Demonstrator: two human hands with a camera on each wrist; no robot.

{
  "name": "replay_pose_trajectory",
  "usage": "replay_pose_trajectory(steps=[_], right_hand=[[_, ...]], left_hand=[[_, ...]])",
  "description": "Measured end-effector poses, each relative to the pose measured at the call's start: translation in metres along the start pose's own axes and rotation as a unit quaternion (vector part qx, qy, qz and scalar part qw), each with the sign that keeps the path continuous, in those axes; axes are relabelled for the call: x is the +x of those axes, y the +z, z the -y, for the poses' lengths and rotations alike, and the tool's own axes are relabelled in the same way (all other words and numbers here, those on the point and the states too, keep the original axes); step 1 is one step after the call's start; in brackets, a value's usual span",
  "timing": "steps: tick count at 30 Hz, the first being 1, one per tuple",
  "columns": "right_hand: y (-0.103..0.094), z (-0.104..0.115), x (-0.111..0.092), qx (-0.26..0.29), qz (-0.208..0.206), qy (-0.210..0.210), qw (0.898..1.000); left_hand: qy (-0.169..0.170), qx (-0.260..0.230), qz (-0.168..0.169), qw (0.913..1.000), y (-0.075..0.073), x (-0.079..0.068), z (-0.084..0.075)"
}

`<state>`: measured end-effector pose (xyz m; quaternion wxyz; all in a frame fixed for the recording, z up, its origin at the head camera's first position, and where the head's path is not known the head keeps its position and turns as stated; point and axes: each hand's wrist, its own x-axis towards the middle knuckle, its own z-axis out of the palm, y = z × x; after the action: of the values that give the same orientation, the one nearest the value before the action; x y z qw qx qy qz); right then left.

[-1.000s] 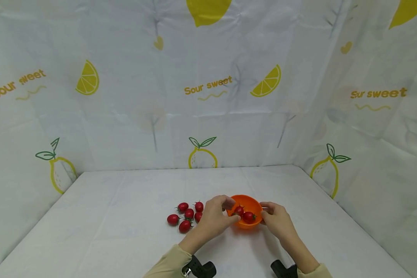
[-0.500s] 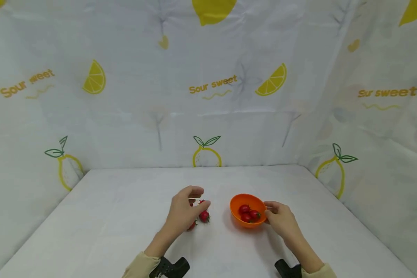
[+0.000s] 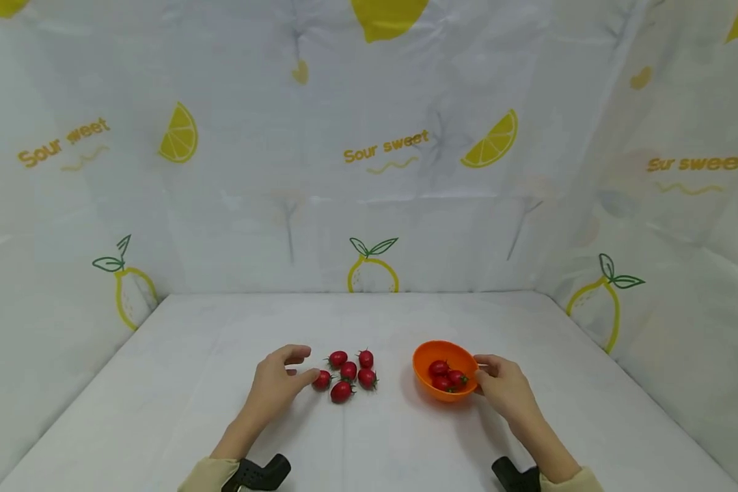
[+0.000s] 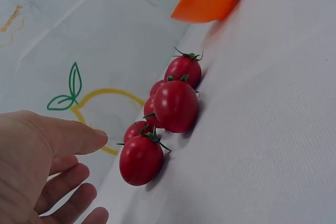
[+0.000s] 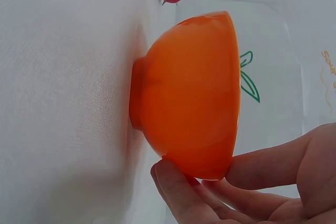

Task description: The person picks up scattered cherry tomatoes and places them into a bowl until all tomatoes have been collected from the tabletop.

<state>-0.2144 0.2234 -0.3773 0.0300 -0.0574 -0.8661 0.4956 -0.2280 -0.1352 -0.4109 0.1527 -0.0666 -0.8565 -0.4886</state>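
Observation:
Several red cherry tomatoes (image 3: 342,391) with green stems lie in a loose cluster on the white cloth. My left hand (image 3: 278,379) is at their left side, its thumb tip right by the leftmost tomato (image 3: 322,380). In the left wrist view, thumb and fingers stand apart and hold nothing, beside the nearest tomato (image 4: 141,160). To the right stands an orange bowl (image 3: 427,388) with three cherry tomatoes (image 3: 441,383) visible inside. My right hand (image 3: 506,387) holds the bowl at its right side, thumb at the rim and fingers against the outer wall (image 5: 189,98).
A white cloth covers the tabletop (image 3: 393,444). Behind and to the right rises a white curtain (image 3: 246,225) printed with lemons. A dark wrist camera (image 3: 257,473) sits on the left wrist, another (image 3: 516,473) on the right.
My left hand has left the bowl and moved left across the tomatoes to the cluster's far left side. A third tomato now shows in the bowl. The right hand has stayed on the bowl.

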Motion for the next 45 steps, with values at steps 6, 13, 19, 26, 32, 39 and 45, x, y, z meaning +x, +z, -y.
replay_pose_trajectory(steps=[6, 13, 19, 26, 32, 39, 45], right_hand=[[0.000, -0.004, 0.001, 0.004, -0.001, 0.008, 1.000], [0.002, -0.002, 0.001, 0.005, -0.002, 0.004, 1.000], [0.002, 0.000, 0.000, 0.006, -0.001, 0.005, 1.000], [0.000, 0.000, 0.000, 0.004, -0.003, 0.004, 1.000], [0.001, -0.002, 0.001, 0.004, -0.005, 0.011, 1.000], [0.001, -0.001, 0.001, -0.001, -0.011, 0.010, 1.000], [0.001, 0.000, 0.001, 0.002, -0.007, 0.011, 1.000]], left_hand=[[-0.010, -0.015, 0.023, 0.9996, 0.003, 0.000, 0.003], [-0.014, -0.024, 0.019, 0.9994, 0.003, -0.002, 0.006], [-0.026, -0.016, 0.021, 0.9993, 0.003, -0.003, 0.006], [-0.018, -0.017, 0.022, 0.9994, 0.006, -0.002, 0.007], [-0.029, 0.000, 0.037, 0.9989, 0.011, -0.004, 0.010], [-0.030, 0.016, 0.039, 0.9986, 0.013, -0.004, 0.008], [-0.016, 0.014, 0.040, 0.9990, 0.012, -0.005, 0.007]])
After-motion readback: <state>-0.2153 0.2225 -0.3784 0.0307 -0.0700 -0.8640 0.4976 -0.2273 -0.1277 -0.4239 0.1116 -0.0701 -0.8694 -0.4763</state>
